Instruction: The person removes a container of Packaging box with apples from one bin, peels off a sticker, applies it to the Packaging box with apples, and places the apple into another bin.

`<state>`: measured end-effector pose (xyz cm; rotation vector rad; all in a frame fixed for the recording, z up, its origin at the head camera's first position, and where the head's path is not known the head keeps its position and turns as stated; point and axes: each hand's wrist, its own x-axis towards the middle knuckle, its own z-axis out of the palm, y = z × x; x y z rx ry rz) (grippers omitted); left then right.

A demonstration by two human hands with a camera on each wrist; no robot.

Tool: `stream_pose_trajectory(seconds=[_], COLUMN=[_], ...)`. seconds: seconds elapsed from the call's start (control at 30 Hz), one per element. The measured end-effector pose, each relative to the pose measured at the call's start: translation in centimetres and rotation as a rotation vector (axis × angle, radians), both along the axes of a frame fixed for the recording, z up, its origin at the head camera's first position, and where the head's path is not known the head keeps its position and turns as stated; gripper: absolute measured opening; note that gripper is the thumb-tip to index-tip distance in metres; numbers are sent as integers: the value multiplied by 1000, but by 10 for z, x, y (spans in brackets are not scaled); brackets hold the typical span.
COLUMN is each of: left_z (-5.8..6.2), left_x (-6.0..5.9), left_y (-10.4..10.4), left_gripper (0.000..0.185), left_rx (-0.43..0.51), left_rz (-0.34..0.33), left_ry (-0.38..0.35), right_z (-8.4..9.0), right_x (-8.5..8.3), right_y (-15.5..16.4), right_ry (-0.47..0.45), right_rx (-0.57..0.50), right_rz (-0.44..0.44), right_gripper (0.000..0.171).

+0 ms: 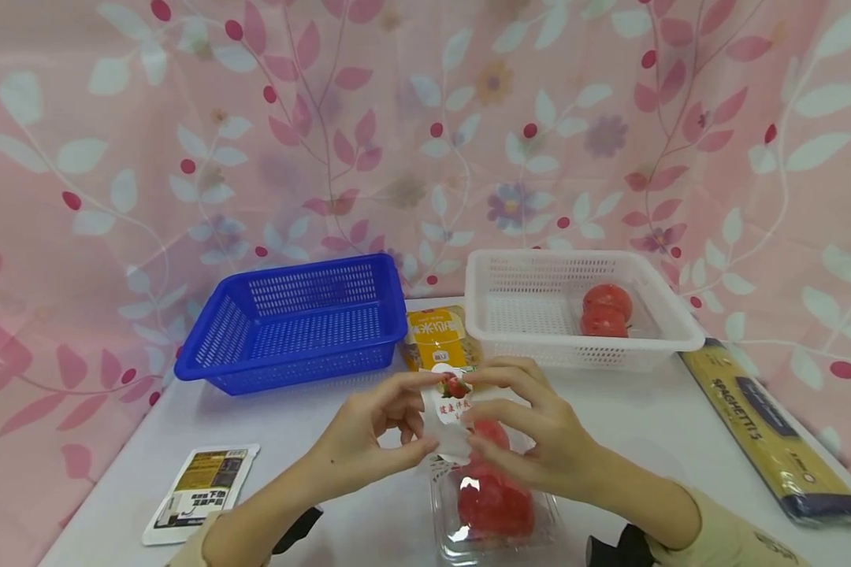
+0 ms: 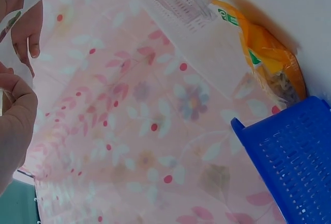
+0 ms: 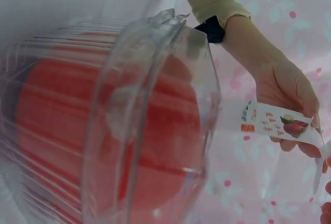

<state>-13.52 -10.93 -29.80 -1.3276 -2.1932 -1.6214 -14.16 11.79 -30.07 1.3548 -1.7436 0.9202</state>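
A white label strip [image 1: 452, 411] printed with a tomato picture and red writing is held up between both hands. My left hand [image 1: 425, 413] pinches its left edge and my right hand [image 1: 473, 398] pinches its right edge. Just below them a clear plastic box [image 1: 492, 508] of red tomatoes sits at the table's near edge. The right wrist view shows that box [image 3: 103, 131] up close, with the left hand [image 3: 289, 94] holding the label [image 3: 276, 123] beyond it. In the left wrist view only fingers [image 2: 15, 110] show at the left edge.
A blue basket [image 1: 298, 323] stands at the back left. Behind the hands a white basket [image 1: 510, 315] holds two tomatoes [image 1: 606, 311]. A yellow packet [image 1: 440, 339] lies between the baskets. A spaghetti pack [image 1: 766, 425] lies at the right and a sachet [image 1: 198, 488] at the near left.
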Motion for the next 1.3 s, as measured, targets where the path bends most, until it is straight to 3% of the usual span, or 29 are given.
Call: stream_pose_trajectory(seconds=[0.37,0.6,0.73,0.93,1.07,1.2,1.3], left_z=[-10,-20,-24,-31,-40,-50,-58], left_x=[6,9,6,-8,-17,-25,-32], left_y=[-10,-26,-38,-54,-63,-70,-76], left_gripper=[68,52,40,41,44,48,53], left_rx=[-8,-74,-151,-271,-317,-391,-490], left_rz=[32,51,140,301,350,344,294], left_ry=[-116,-106,-202,-347,-403,-441,-438], right_z=[1,-2,-7,-20,-29,-35,-38], right_x=[-3,-11,-15,-18,-20,-19,-17], right_y=[6,20,26,30,31,30,31], right_ry=[43,-130,-159,-46,109,269,285], right_rx=[-96,-166,-162,-79,37,124,154], right_rz=[-11,-96,-150,-178,-192,-209,-208], right_gripper=[16,24,25,22,22,23,25])
